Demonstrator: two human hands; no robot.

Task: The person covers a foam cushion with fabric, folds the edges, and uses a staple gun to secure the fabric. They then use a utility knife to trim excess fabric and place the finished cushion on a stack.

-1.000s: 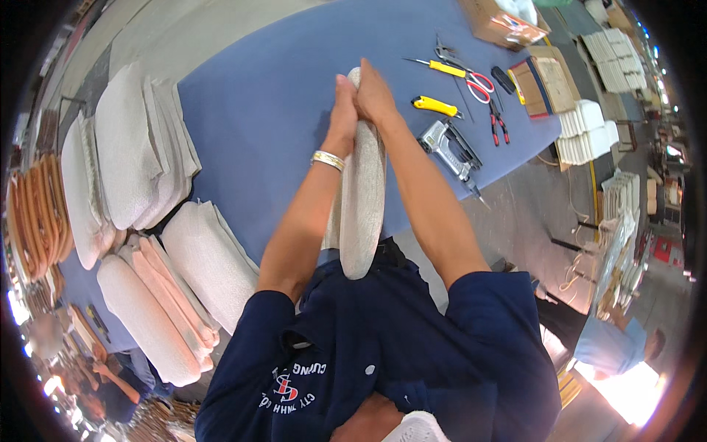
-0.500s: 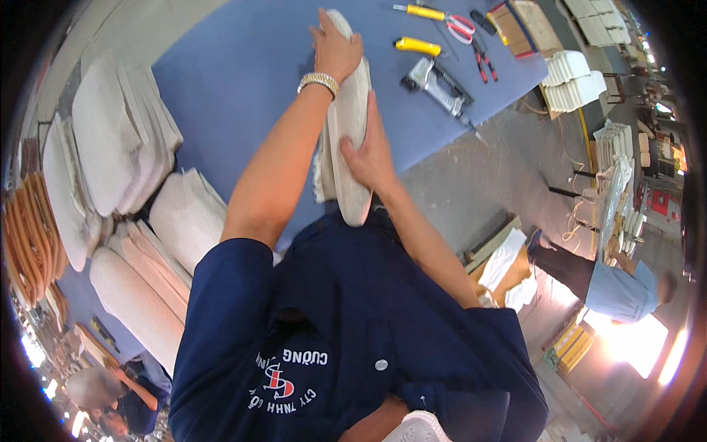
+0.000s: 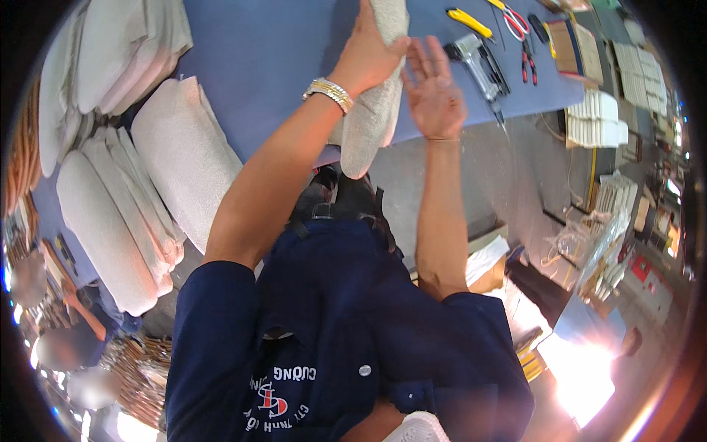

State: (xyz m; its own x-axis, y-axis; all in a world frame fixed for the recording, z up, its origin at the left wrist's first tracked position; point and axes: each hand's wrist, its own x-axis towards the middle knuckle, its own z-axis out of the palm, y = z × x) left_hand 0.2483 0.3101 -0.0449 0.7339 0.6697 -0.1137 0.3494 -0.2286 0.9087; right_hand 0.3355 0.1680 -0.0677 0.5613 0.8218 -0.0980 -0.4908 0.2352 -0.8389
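A long, light-grey fabric-covered pad (image 3: 366, 132) stands on its narrow edge at the near side of the blue table, its lower end reaching past the table edge toward my body. My left hand (image 3: 368, 55), with a metal band at the wrist, is closed over its upper part, thumb on the right side. To the right of the pad, my right hand (image 3: 438, 99) is raised with its palm showing and fingers apart, holding nothing. Its fingertips come near the pad and my left thumb; whether they touch is unclear. The pad's far end runs out of view.
On the blue table (image 3: 272, 44) lie a staple gun (image 3: 482, 70), a yellow cutter (image 3: 470, 23), red-handled snips (image 3: 516, 24), and pliers (image 3: 529, 65), near a cardboard box (image 3: 574, 50). Stacked fabric pads (image 3: 110, 221) fill the left side. Other people work at left and right.
My right hand has come off the pad and opened beside it. My left hand still grips the pad. The whole view has shifted, with the table and tools now higher in it.
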